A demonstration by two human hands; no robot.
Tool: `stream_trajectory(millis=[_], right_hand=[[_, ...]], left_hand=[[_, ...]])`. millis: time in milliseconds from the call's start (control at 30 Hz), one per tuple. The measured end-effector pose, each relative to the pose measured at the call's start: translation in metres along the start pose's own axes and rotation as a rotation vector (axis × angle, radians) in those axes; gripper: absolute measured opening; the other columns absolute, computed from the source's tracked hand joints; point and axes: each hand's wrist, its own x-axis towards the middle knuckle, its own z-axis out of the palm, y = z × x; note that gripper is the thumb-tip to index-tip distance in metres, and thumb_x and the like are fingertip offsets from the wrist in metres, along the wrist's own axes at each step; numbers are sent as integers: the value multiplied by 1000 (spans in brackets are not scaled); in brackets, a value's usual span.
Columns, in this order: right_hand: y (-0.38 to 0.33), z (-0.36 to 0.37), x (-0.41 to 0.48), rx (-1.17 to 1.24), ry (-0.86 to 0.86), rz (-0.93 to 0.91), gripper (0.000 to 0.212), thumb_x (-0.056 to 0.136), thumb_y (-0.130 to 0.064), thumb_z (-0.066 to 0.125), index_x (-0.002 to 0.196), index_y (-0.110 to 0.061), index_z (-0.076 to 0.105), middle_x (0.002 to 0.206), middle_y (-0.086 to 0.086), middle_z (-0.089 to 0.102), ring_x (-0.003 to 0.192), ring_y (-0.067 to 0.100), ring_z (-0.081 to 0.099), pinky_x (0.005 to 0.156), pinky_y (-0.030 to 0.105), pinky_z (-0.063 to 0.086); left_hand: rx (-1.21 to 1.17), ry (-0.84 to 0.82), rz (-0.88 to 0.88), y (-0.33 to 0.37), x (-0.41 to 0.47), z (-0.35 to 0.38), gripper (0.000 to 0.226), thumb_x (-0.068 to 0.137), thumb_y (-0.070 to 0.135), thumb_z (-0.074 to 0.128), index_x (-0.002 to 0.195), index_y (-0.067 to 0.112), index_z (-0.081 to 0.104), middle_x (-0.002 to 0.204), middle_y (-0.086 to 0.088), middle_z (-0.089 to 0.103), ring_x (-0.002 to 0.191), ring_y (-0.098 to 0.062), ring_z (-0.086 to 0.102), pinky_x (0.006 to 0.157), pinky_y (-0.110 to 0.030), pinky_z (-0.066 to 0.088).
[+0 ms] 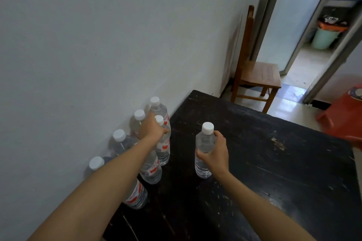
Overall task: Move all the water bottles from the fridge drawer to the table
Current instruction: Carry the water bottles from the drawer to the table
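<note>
Several clear water bottles with white caps stand on the dark table along the white wall, such as the far one and the near one. My left hand grips one bottle of that group just under its cap. My right hand grips another bottle around its upper body. That bottle is upright near the middle of the table, apart from the group, with its base at the tabletop. My left forearm hides parts of the row.
A wooden chair stands against the wall beyond the table's far edge. A red plastic stool is at the right. An open doorway leads to a room with a green bin.
</note>
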Motion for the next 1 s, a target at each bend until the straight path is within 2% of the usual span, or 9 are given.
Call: stream_trajectory(millis=[133,200,333,433,500,600,833,1000], right_hand=[[6,8,-2,-40,0,-10,78,61,-24,83,125,-22,39,127,2,43,117,19,45,99,44,43],[3,6,2,-118,-69,-35,86,62,-28,83,132,-21,33,134,4,38,123,21,41,103,45,40],[-6,-9,16,-293,-441,-81,97,69,-27,76,142,-30,13,147,3,24,132,26,28,106,51,33],[-10,-18,20,-370,-621,-139,88,67,-24,75,136,-35,22,133,1,43,121,25,43,97,46,44],[-18,-15,21,-463,-608,-185,80,66,-24,76,130,-30,29,119,-1,53,105,19,53,86,36,49],[-31,-4,24,-486,-544,-204,75,68,-29,76,129,-27,32,114,1,57,94,16,57,74,26,49],[-57,34,43,-308,-288,-123,75,69,-26,77,130,-24,33,122,3,57,105,22,57,87,37,50],[-67,56,56,-256,-276,-109,72,68,-31,78,126,-24,35,120,3,57,107,25,57,88,42,49]], left_hand=[[256,-107,66,6,6,-21,43,79,12,66,117,5,46,97,-11,60,91,-28,61,83,-37,52],[343,-168,124,9,5,-34,41,77,12,68,112,5,49,98,-13,61,89,-28,61,76,-32,51],[389,-246,181,2,3,-47,38,72,12,72,107,5,59,98,-12,64,81,-24,60,66,-28,46],[366,-237,238,-8,3,-51,41,74,14,71,114,10,60,110,-11,63,97,-25,58,75,-28,43],[345,-243,266,-11,3,-55,42,75,14,70,116,12,60,113,-11,62,101,-25,57,78,-28,41],[348,-260,281,-12,4,-56,45,75,12,70,120,14,59,117,-11,61,104,-26,57,83,-30,44],[332,-257,290,-16,12,-53,47,72,11,72,117,14,61,117,-10,62,106,-26,57,89,-32,46],[355,-241,291,-16,18,-47,37,72,9,70,108,12,66,110,-11,65,100,-25,59,82,-31,46]])
